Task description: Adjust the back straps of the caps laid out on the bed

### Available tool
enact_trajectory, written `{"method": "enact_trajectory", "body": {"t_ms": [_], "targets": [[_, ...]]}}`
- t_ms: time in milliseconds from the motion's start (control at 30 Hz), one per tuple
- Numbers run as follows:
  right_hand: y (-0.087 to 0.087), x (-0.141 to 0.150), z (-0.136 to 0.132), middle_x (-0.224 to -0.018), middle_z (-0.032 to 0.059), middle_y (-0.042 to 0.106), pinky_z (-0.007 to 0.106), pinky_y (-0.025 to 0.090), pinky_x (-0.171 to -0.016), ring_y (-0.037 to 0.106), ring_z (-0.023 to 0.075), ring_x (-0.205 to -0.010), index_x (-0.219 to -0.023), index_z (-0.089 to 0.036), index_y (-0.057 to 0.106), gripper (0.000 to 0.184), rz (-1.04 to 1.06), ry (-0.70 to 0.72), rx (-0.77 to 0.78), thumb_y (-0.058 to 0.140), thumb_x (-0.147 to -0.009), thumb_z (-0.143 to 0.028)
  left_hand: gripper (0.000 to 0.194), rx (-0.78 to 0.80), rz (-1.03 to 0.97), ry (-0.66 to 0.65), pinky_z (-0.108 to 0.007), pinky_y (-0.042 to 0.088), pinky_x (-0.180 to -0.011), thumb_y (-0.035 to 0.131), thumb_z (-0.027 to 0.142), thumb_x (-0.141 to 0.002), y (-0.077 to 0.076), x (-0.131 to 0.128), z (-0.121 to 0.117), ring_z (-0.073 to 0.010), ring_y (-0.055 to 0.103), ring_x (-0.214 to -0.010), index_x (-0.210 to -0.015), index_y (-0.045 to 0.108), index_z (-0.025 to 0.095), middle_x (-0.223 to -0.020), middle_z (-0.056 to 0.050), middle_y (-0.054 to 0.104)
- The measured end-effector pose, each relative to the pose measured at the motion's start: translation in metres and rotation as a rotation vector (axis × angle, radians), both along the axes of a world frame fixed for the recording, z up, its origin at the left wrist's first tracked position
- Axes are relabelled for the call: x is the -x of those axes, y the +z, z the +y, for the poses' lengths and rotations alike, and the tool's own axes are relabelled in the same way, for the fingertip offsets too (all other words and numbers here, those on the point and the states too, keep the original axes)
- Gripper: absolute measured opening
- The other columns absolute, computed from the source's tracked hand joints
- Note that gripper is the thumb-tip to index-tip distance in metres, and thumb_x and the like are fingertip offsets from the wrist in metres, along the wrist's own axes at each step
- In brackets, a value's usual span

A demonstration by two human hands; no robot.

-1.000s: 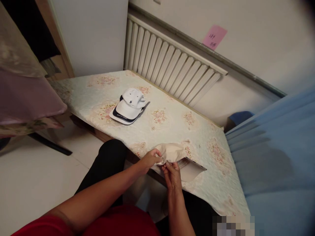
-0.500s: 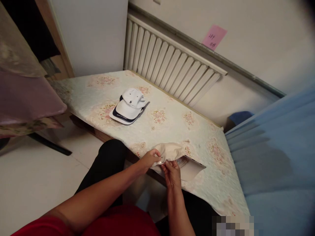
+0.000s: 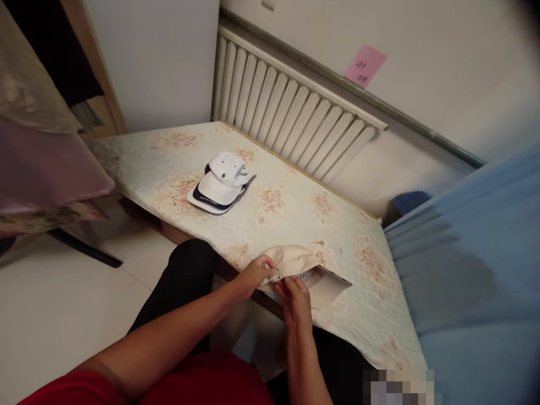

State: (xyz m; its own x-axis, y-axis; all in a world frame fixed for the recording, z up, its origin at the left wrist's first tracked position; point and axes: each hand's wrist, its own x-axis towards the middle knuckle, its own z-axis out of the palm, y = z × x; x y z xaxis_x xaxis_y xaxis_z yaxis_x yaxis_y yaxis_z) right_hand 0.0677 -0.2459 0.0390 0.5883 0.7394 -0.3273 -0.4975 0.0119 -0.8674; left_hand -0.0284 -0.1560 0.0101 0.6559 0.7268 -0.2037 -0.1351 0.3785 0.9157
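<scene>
Open stretch of floral cover point(image 3: 295, 216) between stacked caps point(image 3: 223, 183) and beige cap point(image 3: 291, 260): hand could pass. More room right of beige cap, up to blue curtain point(image 3: 468, 253), which bars right side. Radiator point(image 3: 291, 107) stands along far edge. Left hand point(image 3: 259, 273), right hand point(image 3: 295, 295) and black-clad knee point(image 3: 192, 261) crowd near edge.

Stacked white and navy caps point(image 3: 221, 183) sit toward the left end of the flower-patterned surface point(image 3: 291, 216) – a pale radiator point(image 3: 287, 101) beside its far edge, a blue curtain point(image 3: 472, 270) along its right edge – with a pink note point(image 3: 365, 66) on the wall point(image 3: 447, 73).
</scene>
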Motion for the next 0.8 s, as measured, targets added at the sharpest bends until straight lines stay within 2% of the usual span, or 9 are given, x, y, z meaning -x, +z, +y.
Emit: {"method": "enact_trajectory", "body": {"t_ms": [233,367,500,667,800], "targets": [[0.008,0.004,0.001,-0.067,-0.0024,0.065,0.023,0.051,-0.062,0.061,0.0110,-0.064,-0.068,-0.017,0.060,0.027,-0.003,-0.019,0.007,0.080,-0.057,-0.032,0.021,-0.043,0.006,-0.008,-0.019,0.030,-0.052,0.063,0.026,-0.065,0.012,0.001,-0.004,-0.0071,0.044,-0.054,-0.079,0.049,0.017,-0.062,0.006,0.051],[0.004,0.001,0.006,-0.060,-0.0022,0.063,0.025,0.052,-0.057,0.060,0.0126,-0.058,-0.063,-0.016,0.059,0.031,-0.026,-0.068,0.038,0.083,-0.051,-0.030,0.020,-0.100,0.060,-0.036,-0.019,0.026,-0.050,0.062,0.026,-0.067,0.018,0.002,-0.007,-0.0059,0.037,-0.049,-0.078,0.048,0.018,-0.057,0.008,0.045],[-0.002,-0.009,0.009,-0.059,-0.0015,0.064,0.027,0.053,-0.055,0.061,0.0137,-0.056,-0.062,-0.017,0.058,0.033,-0.014,-0.091,0.021,0.085,-0.046,-0.029,0.019,-0.214,0.086,-0.056,-0.019,0.024,-0.048,0.060,0.029,-0.071,0.017,0.005,-0.007,-0.0060,0.036,-0.049,-0.081,0.049,0.017,-0.057,0.008,0.043],[-0.001,-0.018,0.010,-0.060,-0.0018,0.065,0.026,0.053,-0.052,0.061,0.0132,-0.055,-0.064,-0.018,0.059,0.036,0.005,-0.107,-0.016,0.086,-0.044,-0.028,0.026,-0.248,-0.017,-0.134,-0.020,0.033,-0.055,0.064,0.025,-0.068,0.009,0.008,-0.006,-0.0081,0.048,-0.059,-0.086,0.047,0.017,-0.067,0.005,0.052],[0.001,-0.022,0.011,-0.058,-0.0028,0.063,0.027,0.053,-0.051,0.060,0.0131,-0.053,-0.062,-0.019,0.054,0.037,0.020,-0.116,-0.032,0.086,-0.046,-0.029,0.025,-0.260,-0.022,-0.165,-0.022,0.038,-0.059,0.063,0.026,-0.068,0.011,0.010,-0.009,-0.0098,0.052,-0.063,-0.085,0.047,0.018,-0.071,0.004,0.055]]}}
